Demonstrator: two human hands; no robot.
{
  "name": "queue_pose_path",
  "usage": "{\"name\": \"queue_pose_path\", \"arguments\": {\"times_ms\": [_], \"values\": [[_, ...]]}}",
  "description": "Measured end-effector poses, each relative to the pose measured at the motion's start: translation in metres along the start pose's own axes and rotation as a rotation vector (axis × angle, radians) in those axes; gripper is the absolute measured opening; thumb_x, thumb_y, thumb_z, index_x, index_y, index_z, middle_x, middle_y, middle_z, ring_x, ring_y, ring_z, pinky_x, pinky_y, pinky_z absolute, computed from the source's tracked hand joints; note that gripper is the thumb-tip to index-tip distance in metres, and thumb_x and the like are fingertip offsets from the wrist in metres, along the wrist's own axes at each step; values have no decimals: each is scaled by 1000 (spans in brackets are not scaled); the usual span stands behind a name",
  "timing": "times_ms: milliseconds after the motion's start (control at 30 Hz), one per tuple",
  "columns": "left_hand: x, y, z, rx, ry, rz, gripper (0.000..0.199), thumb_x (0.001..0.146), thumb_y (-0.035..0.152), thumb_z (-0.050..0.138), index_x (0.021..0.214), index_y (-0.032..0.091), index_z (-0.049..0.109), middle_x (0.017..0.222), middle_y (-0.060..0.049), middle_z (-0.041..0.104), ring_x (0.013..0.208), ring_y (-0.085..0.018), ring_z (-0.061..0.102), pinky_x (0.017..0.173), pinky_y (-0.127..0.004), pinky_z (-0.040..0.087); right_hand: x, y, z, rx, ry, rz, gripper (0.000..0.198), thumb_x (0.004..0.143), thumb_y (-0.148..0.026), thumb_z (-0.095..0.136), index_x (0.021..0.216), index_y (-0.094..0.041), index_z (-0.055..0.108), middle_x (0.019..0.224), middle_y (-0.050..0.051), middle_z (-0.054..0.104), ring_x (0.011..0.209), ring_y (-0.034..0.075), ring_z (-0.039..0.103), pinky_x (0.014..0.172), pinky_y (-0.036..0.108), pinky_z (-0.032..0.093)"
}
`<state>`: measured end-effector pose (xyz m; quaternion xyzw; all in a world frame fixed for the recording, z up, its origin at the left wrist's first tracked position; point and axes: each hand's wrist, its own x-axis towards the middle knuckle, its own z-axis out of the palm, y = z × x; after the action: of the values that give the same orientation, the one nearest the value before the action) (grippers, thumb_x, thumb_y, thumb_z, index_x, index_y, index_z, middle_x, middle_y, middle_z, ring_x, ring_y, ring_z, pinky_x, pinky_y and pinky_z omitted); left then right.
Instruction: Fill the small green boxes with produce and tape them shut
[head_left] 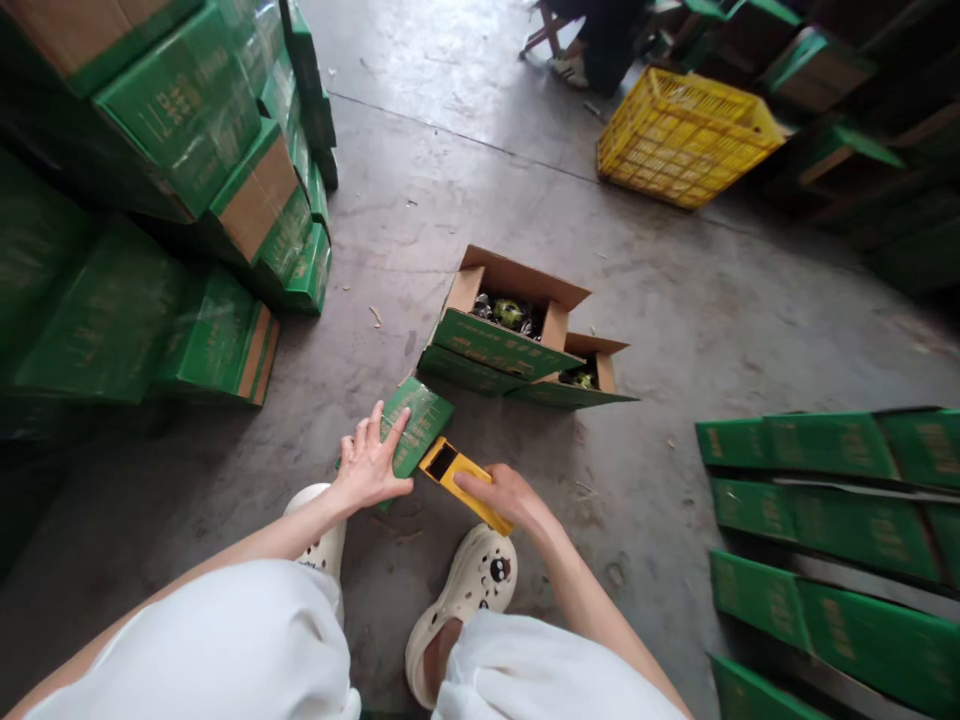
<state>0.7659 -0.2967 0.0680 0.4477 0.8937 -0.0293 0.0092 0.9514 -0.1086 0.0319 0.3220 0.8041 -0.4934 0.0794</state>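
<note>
Your left hand [369,465] lies flat and open, fingers spread, on top of a small green box [415,425] that sits on the concrete floor [465,190] just ahead of your feet. The palm covers the near end of the box; the far end sticks out past your fingertips, toward the open cartons.

Your right hand [507,496] is closed around a yellow tape dispenser [463,481]. The dispenser runs on a slant from your palm up and to the left, and its far end with the dark opening lies just beside the near right edge of the box, touching it or nearly so; you cannot tell which from here.

Your white clogs [466,598] stand on the floor just below the box, one under each hand.

Beyond the box, two open cartons [517,345] rest side by side, flaps up, with dark and greenish contents showing inside. Left of the box rises a tall stack of green cartons [187,200]. Right of it, well apart, flat green cartons [825,510] lie in rows. Far beyond the box, up and to the right, a yellow crate [686,135] stands on the floor, and past it a person sits [600,40], only partly in view.
</note>
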Motion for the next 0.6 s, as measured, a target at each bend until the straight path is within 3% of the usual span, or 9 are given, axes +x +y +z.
{"name": "queue_pose_path", "arguments": {"times_ms": [133, 367, 467, 600], "values": [[4, -13, -15, -20, -38, -30, 121, 71, 47, 78, 168, 41, 6, 177, -14, 4, 150, -47, 33, 107, -63, 41, -14, 6, -12, 102, -55, -55, 55, 87, -67, 65, 89, -13, 75, 80, 8, 72, 73, 20, 62, 59, 26, 37], [3, -15, -14, -12, -38, 21, 119, 70, 48, 77, 168, 43, 10, 177, -12, 4, 150, -48, 32, 106, -67, 41, -52, 66, -9, 177, -66, 58, 55, 84, -67, 66, 84, -12, 72, 73, 6, 69, 67, 18, 59, 54, 25, 34], [6, -21, -13, -28, -56, 24, 120, 71, 48, 78, 168, 43, 9, 177, -12, 4, 149, -50, 33, 106, -66, 42, -44, 73, 3, 199, -65, 74, 56, 84, -67, 66, 86, -12, 73, 76, 7, 71, 69, 19, 62, 55, 24, 36], [12, -30, -14, -67, -82, 23, 121, 71, 48, 79, 168, 44, 8, 178, -10, 3, 149, -52, 32, 106, -69, 42, -14, 55, 14, 163, -71, 53, 56, 84, -68, 68, 85, -12, 74, 79, 8, 73, 74, 20, 66, 58, 24, 39]]}}
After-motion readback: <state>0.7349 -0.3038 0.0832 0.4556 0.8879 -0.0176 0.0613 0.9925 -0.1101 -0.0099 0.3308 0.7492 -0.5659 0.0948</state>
